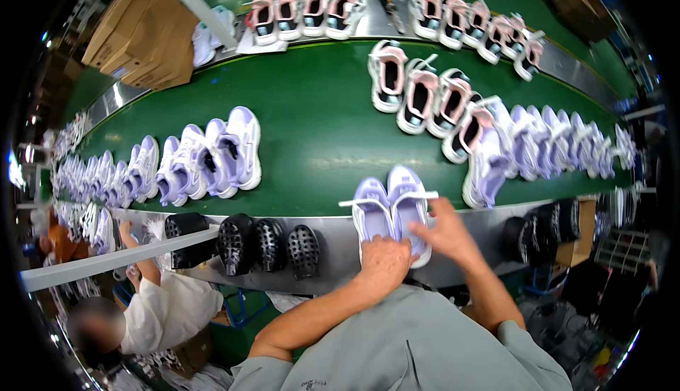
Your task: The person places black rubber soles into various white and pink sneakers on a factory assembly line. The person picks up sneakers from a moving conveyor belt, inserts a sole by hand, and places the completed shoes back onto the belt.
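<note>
A pair of lavender and white sneakers lies side by side before me, toes pointing away: the left sneaker (370, 203) and the right sneaker (407, 189). Each has a white strap end sticking out sideways. My left hand (386, 262) has its fingers curled over the heel end of the left sneaker, hiding that heel. Beside the right sneaker is my right hand (445, 231), thumb and fingers apart around its outer side, nothing visibly gripped.
Lavender sneakers (241, 149) line the green belt (304, 122) at left, more (524, 132) at right. Pink-lined sneakers (388, 76) stand farther back. Black shoe moulds (303, 251) sit along the metal edge. A metal bar (120, 260) crosses at left, near another person (166, 309).
</note>
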A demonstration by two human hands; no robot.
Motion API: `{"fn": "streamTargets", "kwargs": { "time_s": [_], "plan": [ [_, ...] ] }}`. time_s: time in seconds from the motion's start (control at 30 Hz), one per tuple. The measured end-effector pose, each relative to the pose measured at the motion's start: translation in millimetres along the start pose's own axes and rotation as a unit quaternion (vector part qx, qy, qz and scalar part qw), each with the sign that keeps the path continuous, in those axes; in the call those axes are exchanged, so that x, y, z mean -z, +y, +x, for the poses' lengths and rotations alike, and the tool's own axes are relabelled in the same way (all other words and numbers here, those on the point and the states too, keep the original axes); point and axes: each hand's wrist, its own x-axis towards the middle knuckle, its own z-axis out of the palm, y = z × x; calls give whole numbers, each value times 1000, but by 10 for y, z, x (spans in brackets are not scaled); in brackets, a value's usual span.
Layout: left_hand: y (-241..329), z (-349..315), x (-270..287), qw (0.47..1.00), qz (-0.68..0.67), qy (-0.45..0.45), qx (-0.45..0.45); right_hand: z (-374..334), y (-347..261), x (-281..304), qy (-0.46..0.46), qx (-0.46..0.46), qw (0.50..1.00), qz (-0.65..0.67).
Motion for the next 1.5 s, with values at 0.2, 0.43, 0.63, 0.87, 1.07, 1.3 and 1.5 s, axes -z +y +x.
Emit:
{"fn": "streamTargets", "kwargs": {
  "time_s": [0.2,0.43,0.63,0.87,1.07,1.3,1.5],
  "plan": [
    [386,-173,-261,987,-4,161,7,-818,359,-646,190,-20,981,19],
    [339,498,-609,970,-129,204,-19,-1016,517,-443,241,-49,964,104],
    [320,700,-586,894,-434,10,108,-1099,718,-184,289,-56,949,113],
    [449,743,-890,851,-503,-35,145,-1089,1152,-475,336,15,941,-39],
    [718,565,-1074,965,-161,194,-75,-1137,1216,-488,300,38,953,28],
    [350,558,-1183,906,-370,178,99,-1896,1562,1305,476,-190,854,-91],
    [460,603,-1051,910,-405,59,70,-2005,2666,1897,327,-399,781,-351]
  ]
}}
